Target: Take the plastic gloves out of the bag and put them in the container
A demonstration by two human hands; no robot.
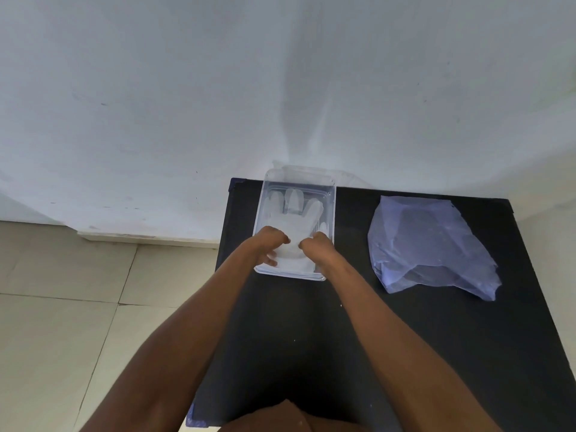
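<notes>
A clear rectangular plastic container (330,213) sits at the back left of a black table (343,322). Whitish plastic gloves (294,213) lie flat inside it, fingers spread toward the wall. My left hand (270,243) and my right hand (316,246) are both inside the container over the gloves' cuff end. Their fingers are curled down onto the gloves, pinching or pressing the plastic. A crumpled, translucent blue plastic bag (430,247) lies on the table to the right, apart from both hands.
A white wall (280,88) stands right behind the table. Beige floor tiles (78,307) lie to the left, past the table's left edge. A clear lid (352,177) pokes out behind the container.
</notes>
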